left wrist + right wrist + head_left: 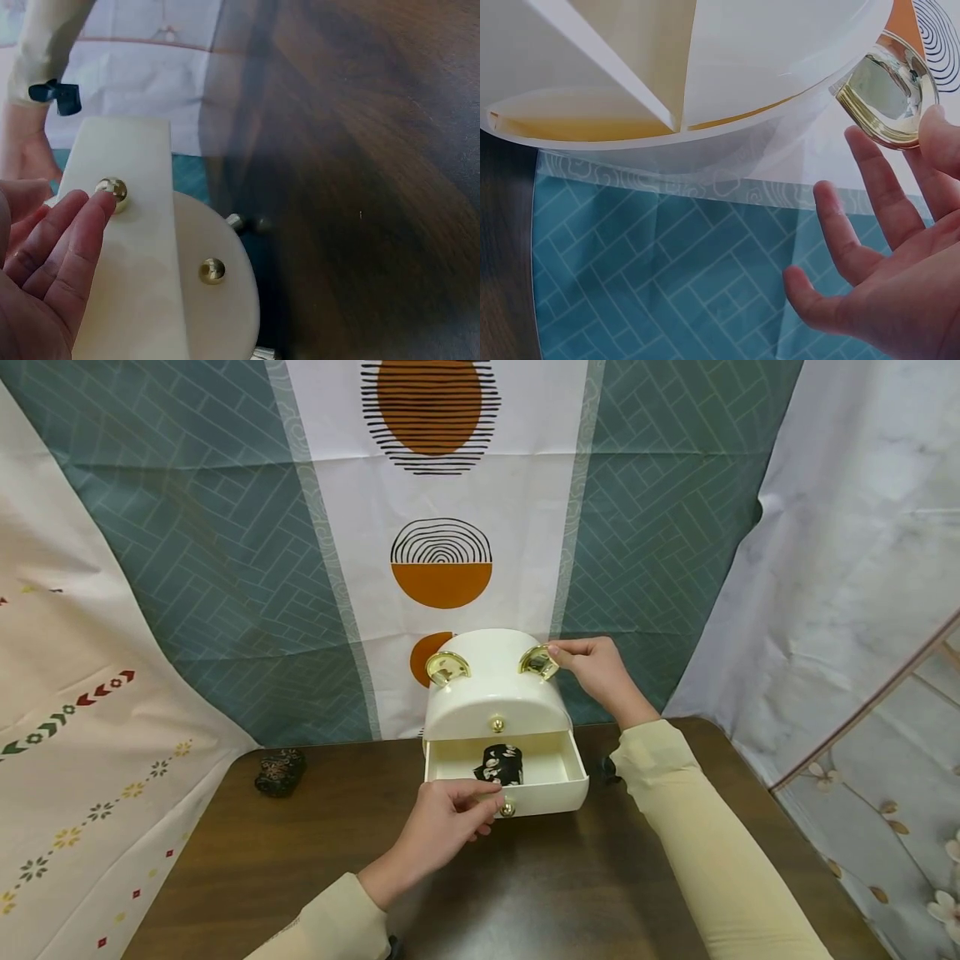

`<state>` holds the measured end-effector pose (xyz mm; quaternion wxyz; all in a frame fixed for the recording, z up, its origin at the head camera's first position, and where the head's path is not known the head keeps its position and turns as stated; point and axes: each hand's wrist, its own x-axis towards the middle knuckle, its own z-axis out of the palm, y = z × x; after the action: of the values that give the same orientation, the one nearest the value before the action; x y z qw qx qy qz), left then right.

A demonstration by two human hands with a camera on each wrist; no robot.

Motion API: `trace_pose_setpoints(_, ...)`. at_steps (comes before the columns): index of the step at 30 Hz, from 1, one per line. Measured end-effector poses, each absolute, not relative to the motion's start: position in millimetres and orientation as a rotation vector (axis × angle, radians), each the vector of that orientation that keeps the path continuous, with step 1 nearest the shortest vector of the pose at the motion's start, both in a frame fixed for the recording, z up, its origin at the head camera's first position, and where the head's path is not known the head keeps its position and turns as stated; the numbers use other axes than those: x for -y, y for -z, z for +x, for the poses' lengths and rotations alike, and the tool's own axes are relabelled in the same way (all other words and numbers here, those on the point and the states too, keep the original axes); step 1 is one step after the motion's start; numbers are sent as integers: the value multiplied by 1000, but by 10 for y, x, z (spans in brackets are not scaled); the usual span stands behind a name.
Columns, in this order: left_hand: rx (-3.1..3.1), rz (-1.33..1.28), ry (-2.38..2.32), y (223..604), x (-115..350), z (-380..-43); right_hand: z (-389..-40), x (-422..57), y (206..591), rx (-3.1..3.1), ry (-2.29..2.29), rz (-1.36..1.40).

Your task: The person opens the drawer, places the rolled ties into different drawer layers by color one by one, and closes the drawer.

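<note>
A cream rounded drawer box (491, 697) with two gold ear-shaped pieces stands against the back curtain. Its pulled-out drawer (558, 795) contains a small black floral cloth item (501, 764). At the drawer's front rim, beside a gold knob (507, 810), my left hand (442, 818) pinches with thumb and index finger. Other left fingers (82, 262) stretch along the drawer front up to the knob (112, 191). My right hand (596, 672) grips the right gold ear (536, 662) by thumb and finger, its remaining fingers spread in the right wrist view.
A black patterned cloth bundle (280, 772) lies at the brown table's (225, 852) back left. The left gold ear (447, 668) tops the box. Below the drawer, the left wrist view shows a rounded lower front with another knob (212, 271). Patterned curtains (225, 568) hang behind and at both sides.
</note>
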<state>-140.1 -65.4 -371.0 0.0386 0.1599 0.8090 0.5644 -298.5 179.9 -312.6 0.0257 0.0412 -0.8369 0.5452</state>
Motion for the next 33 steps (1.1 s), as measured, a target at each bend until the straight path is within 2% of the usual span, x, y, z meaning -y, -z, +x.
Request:
trace_pose_setpoints(14,-2602,661,-1656,4190,614,-1565,-2976,-1797,3121,2587,-1695,129)
trace_pose_setpoints(22,-2557,635,-1673,4149,599,-1568,-2983,-1814,3117,2596,-1692,128)
trace_pose_setpoints(33,-2581,653,-1649,4302,628,-1624,-2996,-1818,3128,2611,-1696,130)
